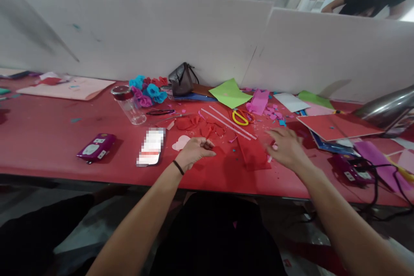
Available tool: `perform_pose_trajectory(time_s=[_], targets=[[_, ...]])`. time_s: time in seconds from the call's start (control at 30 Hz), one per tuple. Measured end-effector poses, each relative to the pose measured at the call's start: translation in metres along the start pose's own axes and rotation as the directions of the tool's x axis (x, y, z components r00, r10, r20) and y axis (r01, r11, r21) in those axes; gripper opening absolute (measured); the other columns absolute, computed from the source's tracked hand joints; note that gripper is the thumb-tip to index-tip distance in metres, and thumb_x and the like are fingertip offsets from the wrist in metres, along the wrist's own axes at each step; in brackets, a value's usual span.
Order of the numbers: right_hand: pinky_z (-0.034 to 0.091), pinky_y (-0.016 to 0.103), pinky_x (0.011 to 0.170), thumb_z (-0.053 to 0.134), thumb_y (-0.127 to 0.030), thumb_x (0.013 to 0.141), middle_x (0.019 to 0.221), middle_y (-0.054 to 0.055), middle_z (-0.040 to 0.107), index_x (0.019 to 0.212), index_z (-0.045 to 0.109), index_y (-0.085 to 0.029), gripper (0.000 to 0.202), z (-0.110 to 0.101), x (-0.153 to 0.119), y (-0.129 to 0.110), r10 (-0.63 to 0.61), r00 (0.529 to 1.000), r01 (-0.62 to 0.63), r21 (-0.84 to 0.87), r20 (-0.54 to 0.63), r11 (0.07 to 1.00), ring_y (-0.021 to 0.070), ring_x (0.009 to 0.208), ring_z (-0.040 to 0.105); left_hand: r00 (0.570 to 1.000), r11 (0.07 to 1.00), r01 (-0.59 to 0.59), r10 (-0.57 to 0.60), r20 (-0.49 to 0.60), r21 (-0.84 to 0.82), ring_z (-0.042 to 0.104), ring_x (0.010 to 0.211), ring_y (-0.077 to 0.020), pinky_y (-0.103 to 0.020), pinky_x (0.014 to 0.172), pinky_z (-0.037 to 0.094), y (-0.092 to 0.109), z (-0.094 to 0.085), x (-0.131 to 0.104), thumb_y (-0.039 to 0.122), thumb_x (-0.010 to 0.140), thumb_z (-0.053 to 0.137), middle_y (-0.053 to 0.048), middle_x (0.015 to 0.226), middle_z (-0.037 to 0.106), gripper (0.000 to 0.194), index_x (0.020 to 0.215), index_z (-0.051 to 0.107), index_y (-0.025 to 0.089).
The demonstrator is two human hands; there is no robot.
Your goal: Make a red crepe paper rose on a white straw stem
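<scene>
Left hand (196,152) and right hand (289,150) are holding fingers apart over the red surface (58,138), between near edge and white wall (161,30).

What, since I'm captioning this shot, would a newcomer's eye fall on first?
Probably the blue, pink and red flowers, at the back of the red table beside the clear jar. Next, perhaps the yellow-handled scissors near the middle, and the left hand and right hand in the foreground, with a red sheet between them.
</scene>
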State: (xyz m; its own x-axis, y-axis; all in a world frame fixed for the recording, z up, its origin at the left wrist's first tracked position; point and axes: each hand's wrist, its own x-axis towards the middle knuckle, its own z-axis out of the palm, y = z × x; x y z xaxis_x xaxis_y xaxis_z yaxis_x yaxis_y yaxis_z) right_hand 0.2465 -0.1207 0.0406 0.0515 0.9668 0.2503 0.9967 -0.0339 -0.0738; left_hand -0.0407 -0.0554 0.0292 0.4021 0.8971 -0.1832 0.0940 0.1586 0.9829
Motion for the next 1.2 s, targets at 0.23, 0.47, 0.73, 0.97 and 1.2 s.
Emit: perform_pose_trajectory(time_s=[0.23, 0.47, 0.73, 0.97, 1.2], targets=[[0.046, 0.029, 0.075, 0.055, -0.028, 0.077, 0.089, 0.004, 0.074, 0.087, 0.072, -0.021, 0.021, -0.007, 0.027, -0.119, -0.234, 0.930, 0.045, 0.542, 0.284, 0.839, 0.0199, 0.083, 0.067, 0.999, 0.993, 0.017, -0.012, 0.041, -0.116, 0.053, 0.059, -0.0089, -0.024, 0.064, 0.044, -0.007, 0.012, 0.007, 0.013, 0.046, 0.075, 0.003, 0.060, 0.059, 0.022, 0.063, 0.061, 0.014], [0.040, 0.026, 0.060, 0.060, -0.029, 0.068, 0.063, -0.001, 0.069, 0.065, 0.071, -0.020, 0.015, 0.016, 0.060, -0.100, 0.026, 0.982, -0.153, 0.707, 0.187, 0.691, 0.0152, 0.062, 0.060, 0.988, 0.990, -0.114, 0.103, -0.117, -0.085, 0.046, 0.058, -0.0071, -0.021, 0.058, 0.039, -0.007, 0.006, 0.025, 0.019, 0.059, 0.073, 0.001, 0.074, 0.060, 0.023, 0.076, 0.059, 0.016], [0.044, 0.024, 0.054, 0.076, -0.033, 0.047, 0.054, -0.003, 0.065, 0.060, 0.069, -0.018, 0.021, 0.047, 0.102, -0.111, 0.563, 0.780, -0.179, 0.959, 0.273, -0.218, 0.0106, 0.051, 0.056, 0.950, 0.917, -0.283, 0.227, -0.216, -0.280, 0.041, 0.052, -0.0056, -0.020, 0.053, 0.035, -0.008, 0.007, 0.067, 0.031, 0.078, 0.060, 0.002, 0.068, 0.056, 0.015, 0.076, 0.057, 0.017], [0.042, 0.023, 0.049, 0.080, -0.034, 0.044, 0.053, -0.003, 0.063, 0.062, 0.069, -0.017, 0.027, 0.055, 0.098, -0.127, 0.556, 0.767, -0.138, 0.928, 0.321, -0.345, 0.0092, 0.048, 0.051, 0.967, 0.890, -0.236, 0.175, -0.184, -0.391, 0.056, 0.068, -0.0100, -0.023, 0.069, 0.044, -0.011, 0.008, 0.074, 0.032, 0.069, 0.069, -0.001, 0.071, 0.062, 0.020, 0.077, 0.064, 0.015], [0.043, 0.025, 0.056, 0.078, -0.038, 0.051, 0.055, -0.005, 0.060, 0.063, 0.068, -0.019, 0.025, 0.054, 0.095, -0.136, 0.524, 0.820, -0.083, 0.954, 0.230, -0.288, 0.0087, 0.051, 0.049, 0.973, 0.919, -0.188, 0.127, -0.192, -0.345, 0.054, 0.067, -0.0102, -0.023, 0.069, 0.045, -0.016, 0.015, 0.076, 0.036, 0.067, 0.069, 0.000, 0.071, 0.062, 0.023, 0.075, 0.064, 0.016]])
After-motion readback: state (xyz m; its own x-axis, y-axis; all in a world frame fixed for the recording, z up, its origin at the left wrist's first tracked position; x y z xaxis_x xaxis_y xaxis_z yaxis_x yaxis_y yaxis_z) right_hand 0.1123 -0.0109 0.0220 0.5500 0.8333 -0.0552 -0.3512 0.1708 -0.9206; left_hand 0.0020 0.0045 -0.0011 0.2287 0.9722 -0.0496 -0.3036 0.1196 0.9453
